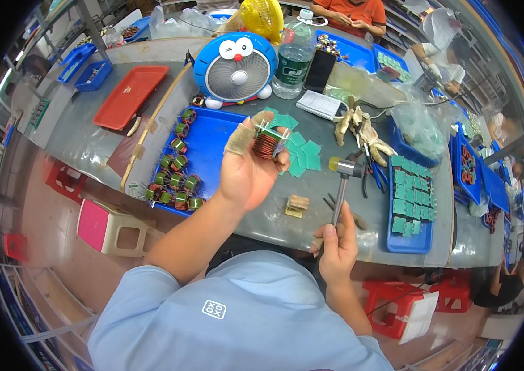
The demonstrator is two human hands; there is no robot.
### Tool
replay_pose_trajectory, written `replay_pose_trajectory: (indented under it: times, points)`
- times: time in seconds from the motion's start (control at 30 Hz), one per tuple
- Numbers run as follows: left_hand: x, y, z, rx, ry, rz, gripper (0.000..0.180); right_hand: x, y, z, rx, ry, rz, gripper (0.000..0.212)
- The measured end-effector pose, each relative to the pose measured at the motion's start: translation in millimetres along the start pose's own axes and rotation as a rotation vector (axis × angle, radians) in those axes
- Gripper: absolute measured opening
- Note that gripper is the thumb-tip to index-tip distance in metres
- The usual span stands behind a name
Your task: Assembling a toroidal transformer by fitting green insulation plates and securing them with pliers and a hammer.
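Note:
Raised above the bench, my left hand (pixel 246 182) grips a copper-wound coil (pixel 266 146) with a green plate at its top; tan wrapping covers part of the fingers and thumb. My right hand (pixel 338 252) is closed around the handle of a small hammer (pixel 340 196), its yellow-tipped head upward, to the right of the coil and apart from it. Behind the coil, loose green plates (pixel 303 156) lie on the bench. A small wooden block (pixel 297 205) sits between my hands. Several green-and-copper coils (pixel 176 180) line the left side of a blue tray (pixel 217 133).
A blue character-shaped fan (pixel 235 69), a large water bottle (pixel 293 62), a phone (pixel 319 70) and a notepad (pixel 319 105) stand at the back. Gloves (pixel 370 135) and pliers (pixel 377 176) lie right, beside a blue tray (pixel 409 245) of plate-topped pieces. A co-worker (pixel 351 17) sits opposite.

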State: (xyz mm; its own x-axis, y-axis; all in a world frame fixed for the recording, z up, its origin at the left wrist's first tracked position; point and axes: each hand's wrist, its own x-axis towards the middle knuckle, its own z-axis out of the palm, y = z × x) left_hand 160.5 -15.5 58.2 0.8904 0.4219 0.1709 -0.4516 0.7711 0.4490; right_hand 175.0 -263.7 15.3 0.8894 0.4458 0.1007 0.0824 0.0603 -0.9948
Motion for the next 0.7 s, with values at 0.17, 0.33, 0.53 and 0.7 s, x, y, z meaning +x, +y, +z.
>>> replay_pose_trajectory:
  times: [0.17,0.33,0.53,0.7]
  points:
    - [-4.8,1.6,4.4,0.088,-0.039,0.05,0.042,-2.2,2.2,2.5,0.017,-0.003,0.046,0.056]
    - [-8.1,2.3,7.1,0.187,-0.063,0.134,0.044,-2.2,3.2,3.4,0.011,-0.032,0.062,0.057]
    - [-7.3,3.8,6.8,0.175,-0.053,0.124,0.044,-2.0,1.0,5.1,-0.028,-0.038,0.092,0.057]
    - [-4.5,10.7,6.8,-0.069,0.031,-0.059,0.038,-6.0,4.1,11.3,-0.171,-0.013,-0.133,0.055]
